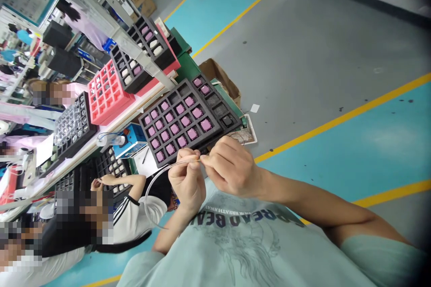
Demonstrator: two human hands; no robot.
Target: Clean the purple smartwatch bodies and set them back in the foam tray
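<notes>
My left hand [188, 181] is closed in a pinch on a clear flexible tube [153, 184], which curves down to the left beside the forearm. Close against it, my right hand [232, 168] pinches at the tube's end, where a small yellowish tip shows between the fingertips. What that tip is cannot be made out. Both hands are held in front of my chest, just short of a black foam tray [178, 121] with several purple square-shaped pieces in its compartments.
A second dark tray [218, 107] lies partly under the first. A blue box-shaped device [131, 141] stands left of them. Beyond are a pink foam tray [107, 94] and a stacked black tray [144, 49]. A co-worker [131, 208] sits at the left. A cardboard box [218, 78] stands behind.
</notes>
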